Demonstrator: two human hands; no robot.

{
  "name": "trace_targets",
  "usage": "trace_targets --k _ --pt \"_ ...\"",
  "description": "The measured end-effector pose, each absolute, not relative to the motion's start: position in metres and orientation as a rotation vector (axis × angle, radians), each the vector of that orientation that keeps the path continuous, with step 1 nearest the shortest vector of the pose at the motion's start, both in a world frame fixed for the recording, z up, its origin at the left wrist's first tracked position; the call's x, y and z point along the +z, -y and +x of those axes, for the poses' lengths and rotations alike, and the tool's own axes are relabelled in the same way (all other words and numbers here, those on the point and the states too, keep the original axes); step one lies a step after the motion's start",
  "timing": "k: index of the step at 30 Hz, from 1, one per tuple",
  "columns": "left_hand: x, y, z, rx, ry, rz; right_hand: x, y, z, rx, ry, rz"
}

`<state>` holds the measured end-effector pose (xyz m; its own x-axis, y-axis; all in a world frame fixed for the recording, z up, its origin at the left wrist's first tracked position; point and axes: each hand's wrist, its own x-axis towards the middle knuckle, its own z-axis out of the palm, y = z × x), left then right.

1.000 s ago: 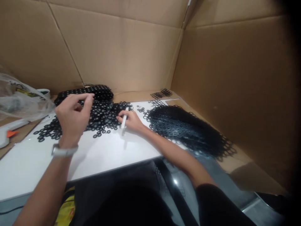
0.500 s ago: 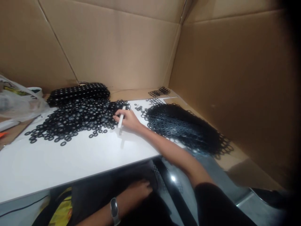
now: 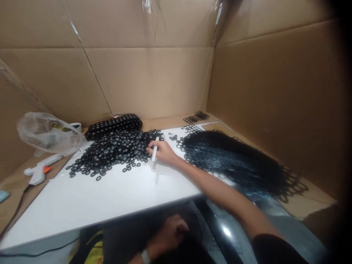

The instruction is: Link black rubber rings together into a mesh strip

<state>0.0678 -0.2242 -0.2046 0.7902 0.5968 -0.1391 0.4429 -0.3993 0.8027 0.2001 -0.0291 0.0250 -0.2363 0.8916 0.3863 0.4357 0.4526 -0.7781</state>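
My right hand (image 3: 164, 151) is closed around a slim white stick-like tool (image 3: 154, 149), held nearly upright over the white board; its exact kind I cannot make out. Its fingertips are at the right edge of a heap of small black rings (image 3: 110, 150). To the right of this hand lies a dark mass of linked black rings (image 3: 220, 154), like a mesh. My left hand (image 3: 173, 231) is below the board's front edge, over my dark lap, with its fingers curled. Whether anything is in it is hidden. A pale band sits on that wrist.
A white board (image 3: 110, 201) covers the tabletop. Behind the heap lies a black roll with white dots (image 3: 115, 124). A clear plastic bag (image 3: 49, 134) and a white glue gun (image 3: 41, 170) with its cord are at left. Cardboard walls (image 3: 165, 80) enclose the back and right.
The view has tilted up and swung left, so the glue gun and more of the bag show. My right hand keeps the white tool beside the heap. My left hand's fingers look more curled.
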Motion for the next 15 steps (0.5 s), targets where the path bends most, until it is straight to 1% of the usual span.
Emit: trace_targets --k 6,15 --pt "-0.221 0.226 0.067 0.232 -0.842 2.038 0.029 0.031 0.2 0.648 1.858 -1.138" --pt "-0.222 0.215 0.074 0.102 -0.901 2.123 0.03 0.03 0.202 0.609 1.887 -1.122"
